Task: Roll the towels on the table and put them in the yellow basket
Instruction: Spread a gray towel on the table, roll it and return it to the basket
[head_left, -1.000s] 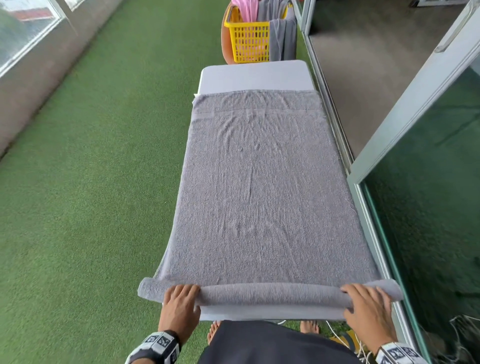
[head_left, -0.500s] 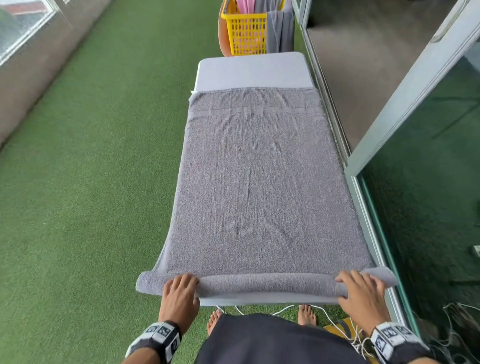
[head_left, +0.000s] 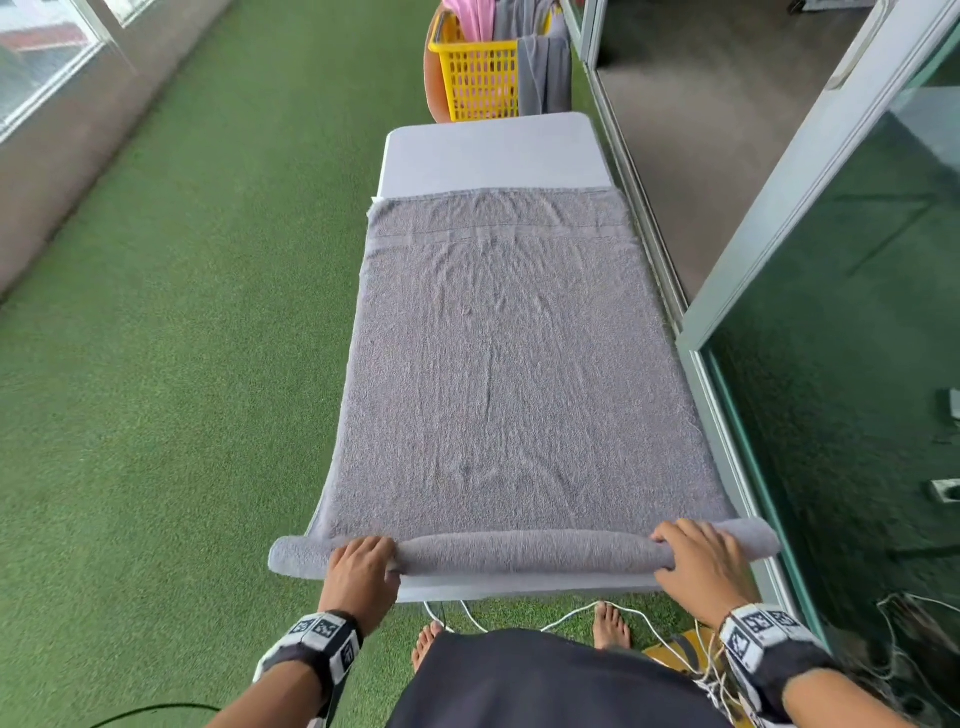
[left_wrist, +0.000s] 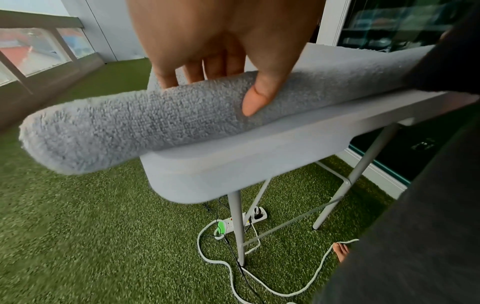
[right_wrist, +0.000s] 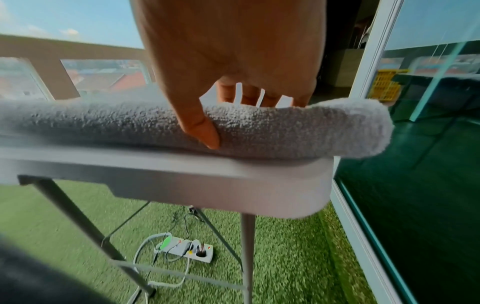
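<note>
The grey towel (head_left: 498, 364) lay spread flat ahead of my hands, covering the tabletop (head_left: 488, 153) side to side and leaving only a bare strip at the far end. Its pile looked coarse and looped, with faint creases down the middle and a woven band near the far hem. The near end was wound into a thick roll (head_left: 524, 553) lying across the tabletop's near edge, directly under my fingers, and both ends of the roll overhung the corners.

My left hand (head_left: 363, 574) gripped the roll near its left end, fingers curled over the top and thumb (left_wrist: 255, 101) pressed into the near face. My right hand (head_left: 701, 569) gripped it near the right end in the same way, thumb (right_wrist: 205, 131) dug into the pile.

The yellow basket (head_left: 478, 78) stood well beyond the far end of the tabletop, with pink and grey cloth hanging from it.

To the left of my left hand lay open green turf (head_left: 182, 364). Just right of my right hand, a glass door frame (head_left: 727, 405) ran close along the tabletop's edge. Below my hands, a power strip (left_wrist: 249, 220) and white cables lay on the turf between the table legs.
</note>
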